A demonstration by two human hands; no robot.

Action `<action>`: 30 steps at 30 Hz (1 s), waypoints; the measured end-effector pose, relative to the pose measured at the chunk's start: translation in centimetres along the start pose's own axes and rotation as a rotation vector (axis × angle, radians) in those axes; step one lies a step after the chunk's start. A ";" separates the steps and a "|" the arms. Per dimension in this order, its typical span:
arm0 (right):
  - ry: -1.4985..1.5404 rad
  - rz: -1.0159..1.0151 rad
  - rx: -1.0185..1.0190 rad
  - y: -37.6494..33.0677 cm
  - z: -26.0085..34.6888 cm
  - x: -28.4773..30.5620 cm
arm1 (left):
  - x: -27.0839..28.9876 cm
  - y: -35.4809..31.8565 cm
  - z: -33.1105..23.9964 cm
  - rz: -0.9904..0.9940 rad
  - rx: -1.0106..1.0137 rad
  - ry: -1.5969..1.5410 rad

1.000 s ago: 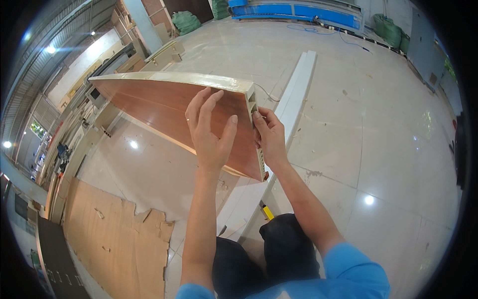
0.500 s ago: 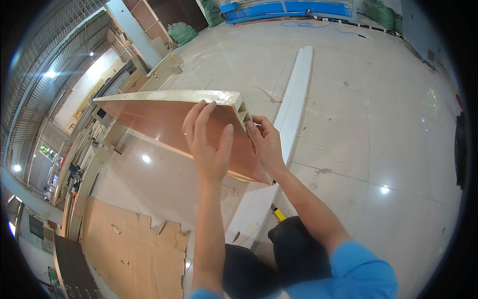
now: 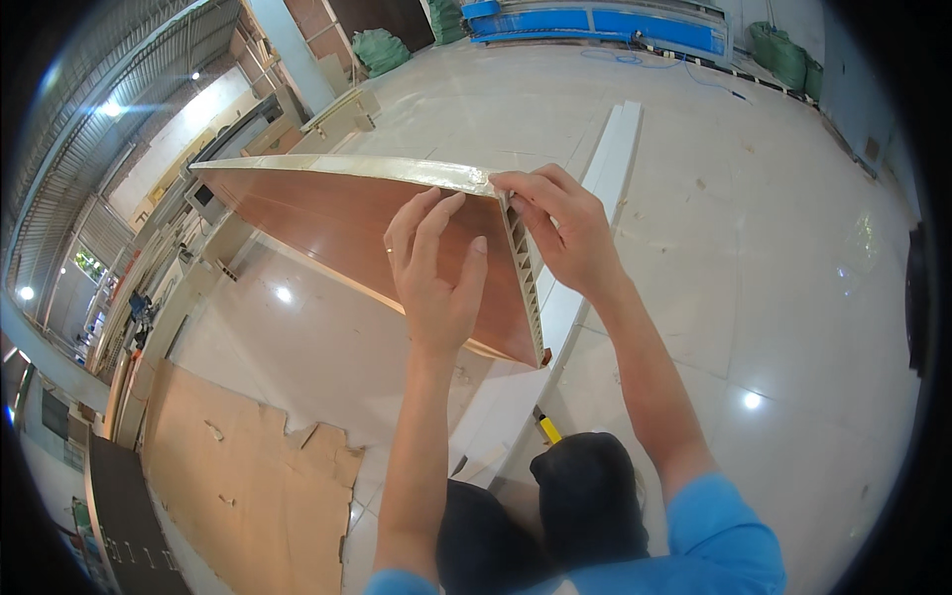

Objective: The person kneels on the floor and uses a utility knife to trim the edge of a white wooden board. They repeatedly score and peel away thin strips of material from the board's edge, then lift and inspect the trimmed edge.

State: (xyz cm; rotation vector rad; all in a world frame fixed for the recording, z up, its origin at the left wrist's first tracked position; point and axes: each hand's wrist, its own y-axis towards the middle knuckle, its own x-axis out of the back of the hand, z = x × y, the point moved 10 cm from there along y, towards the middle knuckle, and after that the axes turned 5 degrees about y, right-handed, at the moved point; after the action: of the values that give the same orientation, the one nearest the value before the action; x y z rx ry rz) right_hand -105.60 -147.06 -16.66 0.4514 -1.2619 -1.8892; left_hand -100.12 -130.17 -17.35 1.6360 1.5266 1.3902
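A long hollow-cored panel [image 3: 327, 220] stands on its edge, tilted, reaching away to the far left. Its face is reddish brown, its upper edge cream with a glossy covering, and its near end shows a row of open cells. At the upper near corner, my right hand [image 3: 565, 223] is closed, thumb and fingers pinching the corner; whether it also holds a bit of the covering is hidden. My left hand [image 3: 434, 273] is open in front of the brown face, fingertips by the upper edge and thumb apart.
Long white boards [image 3: 585, 253] lie on the tiled floor under the panel's near end. A yellow-handled cutter [image 3: 548, 428] is beside my knee. Torn cardboard [image 3: 248, 476] covers floor at the lower left. Farther off are green sacks [image 3: 381, 53] and a blue machine [image 3: 595, 25].
My right hand has risen from the panel's end to its upper corner, uncovering the open cells. My left hand stays open by the face. The view has shifted slightly.
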 end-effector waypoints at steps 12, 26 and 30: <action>-0.036 0.150 0.003 0.6 1.0 3.3 | -0.1 -0.4 0.4 -0.006 0.089 -0.188; 0.268 0.042 -0.349 -8.6 -1.1 -2.6 | -5.1 -8.4 2.4 0.249 0.721 -0.818; 0.227 0.054 -0.311 -9.8 -0.6 -4.6 | -4.4 -9.4 3.9 0.168 0.783 -0.907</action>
State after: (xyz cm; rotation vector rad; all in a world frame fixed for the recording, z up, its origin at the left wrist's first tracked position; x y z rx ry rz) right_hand -106.50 -142.09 -26.22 0.4458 -0.8076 -1.8868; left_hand -99.91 -130.86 -28.41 2.3939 1.3948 -0.0642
